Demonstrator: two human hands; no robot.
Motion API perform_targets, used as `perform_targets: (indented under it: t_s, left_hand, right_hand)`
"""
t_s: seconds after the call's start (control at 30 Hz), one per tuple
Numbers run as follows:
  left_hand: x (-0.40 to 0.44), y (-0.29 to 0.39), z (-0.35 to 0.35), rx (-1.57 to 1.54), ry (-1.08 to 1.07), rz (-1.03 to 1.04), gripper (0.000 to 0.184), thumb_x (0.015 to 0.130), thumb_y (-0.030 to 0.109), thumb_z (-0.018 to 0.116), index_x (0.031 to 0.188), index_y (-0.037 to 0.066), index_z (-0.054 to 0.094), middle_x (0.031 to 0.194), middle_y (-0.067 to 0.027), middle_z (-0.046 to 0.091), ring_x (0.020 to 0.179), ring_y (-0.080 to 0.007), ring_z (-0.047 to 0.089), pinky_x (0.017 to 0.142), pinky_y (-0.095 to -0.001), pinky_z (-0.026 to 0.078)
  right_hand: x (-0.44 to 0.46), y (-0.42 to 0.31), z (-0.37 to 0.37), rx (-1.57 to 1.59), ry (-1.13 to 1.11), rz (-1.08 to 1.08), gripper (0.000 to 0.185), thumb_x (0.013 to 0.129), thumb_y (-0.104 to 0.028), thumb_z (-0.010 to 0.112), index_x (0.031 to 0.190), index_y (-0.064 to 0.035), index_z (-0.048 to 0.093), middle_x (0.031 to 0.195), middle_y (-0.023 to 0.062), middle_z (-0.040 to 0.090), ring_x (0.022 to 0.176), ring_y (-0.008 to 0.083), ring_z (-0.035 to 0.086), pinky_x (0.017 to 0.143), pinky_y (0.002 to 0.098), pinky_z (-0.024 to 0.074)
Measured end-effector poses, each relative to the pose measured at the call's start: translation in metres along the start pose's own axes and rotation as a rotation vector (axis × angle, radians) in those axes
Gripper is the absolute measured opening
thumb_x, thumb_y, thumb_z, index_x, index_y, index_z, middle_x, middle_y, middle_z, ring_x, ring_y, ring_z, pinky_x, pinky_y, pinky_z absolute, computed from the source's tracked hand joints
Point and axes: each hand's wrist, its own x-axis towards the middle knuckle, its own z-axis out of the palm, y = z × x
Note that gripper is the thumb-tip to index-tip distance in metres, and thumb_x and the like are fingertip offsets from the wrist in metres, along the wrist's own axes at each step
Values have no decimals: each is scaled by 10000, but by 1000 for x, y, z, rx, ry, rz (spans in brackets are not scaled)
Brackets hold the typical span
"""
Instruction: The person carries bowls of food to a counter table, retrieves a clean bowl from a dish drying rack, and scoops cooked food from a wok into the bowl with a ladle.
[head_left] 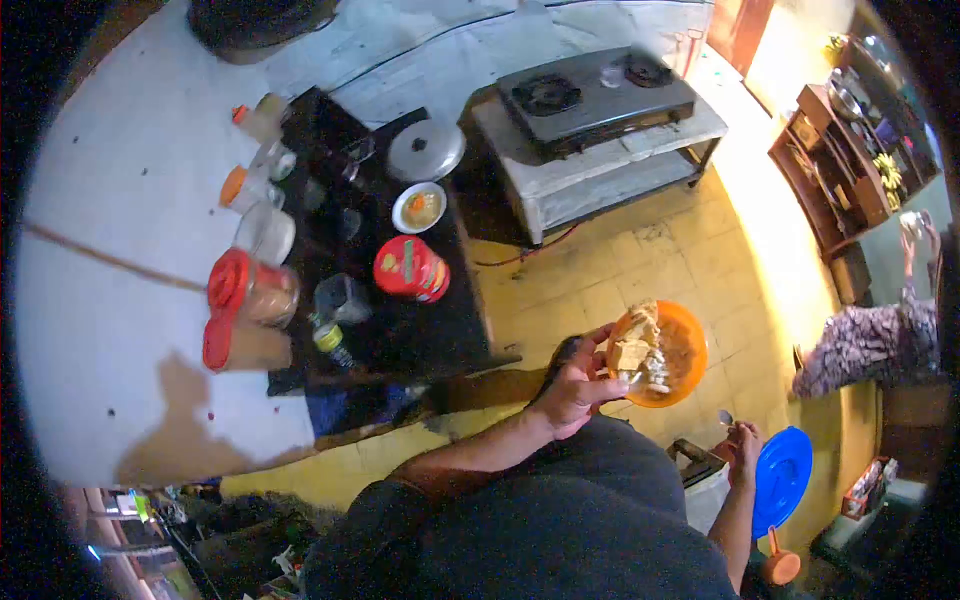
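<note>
My left hand [580, 388] grips the near-left rim of an orange bowl [690, 385], thumb at the inside edge. Pale yellow chunks and whitish pieces of food [640, 350] lie along the bowl's left side; its brownish bottom shows at the right. Lower right, my right hand [742, 445] is closed round the handle of a spoon [725, 417], whose bowl points up and left. Beside that hand is a round blue lid or basin [785, 480]; I cannot tell which.
To the left, a dark table [400, 335] bears a red-lidded tub [412, 268], a white bowl of food [419, 208], a pot lid [426, 150] and several jars. A two-burner stove [600, 100] stands ahead. An orange dipper [781, 568] is lower right. Another person [870, 345] is at far right.
</note>
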Motion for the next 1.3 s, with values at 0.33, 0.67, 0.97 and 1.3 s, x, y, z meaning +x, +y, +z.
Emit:
perform_targets:
  t_s: [0.33, 0.67, 0.97, 1.3]
  left_hand:
    - [296, 20, 68, 202, -126, -156, 859, 727, -45, 708, 1470, 111, 305, 1355, -92, 511, 1282, -247, 496, 1106, -405, 401]
    - [529, -46, 183, 356, -407, -420, 880, 751, -68, 675, 1497, 143, 259, 1423, -92, 438, 1313, -263, 462, 1075, -414, 437]
    - [656, -172, 312, 192, -396, -504, 779, 787, -44, 639, 1470, 106, 293, 1413, -126, 452, 1323, -311, 457, 1109, -507, 384]
    - [796, -211, 380, 102, -352, -389, 757, 771, -50, 652, 1440, 89, 326, 1382, -111, 473, 1312, -287, 467, 1123, -478, 376]
  right_hand:
    - [40, 85, -12, -230, 37, 447, 156, 804, -172, 634, 856, -28, 665, 770, 147, 654, 619, 270, 591, 533, 424, 443]
    - [76, 19, 4, 209, 431, 656, 151, 919, -162, 540, 890, -51, 639, 721, 106, 627, 550, 213, 560, 487, 361, 416]
    - [183, 69, -109, -36, 292, 785, 222, 903, -196, 599, 964, -70, 772, 813, 99, 723, 696, 216, 665, 657, 368, 532]
    - [404, 3, -301, 190, 443, 641, 244, 900, -221, 584, 824, -40, 729, 817, 204, 698, 657, 238, 685, 579, 377, 501]
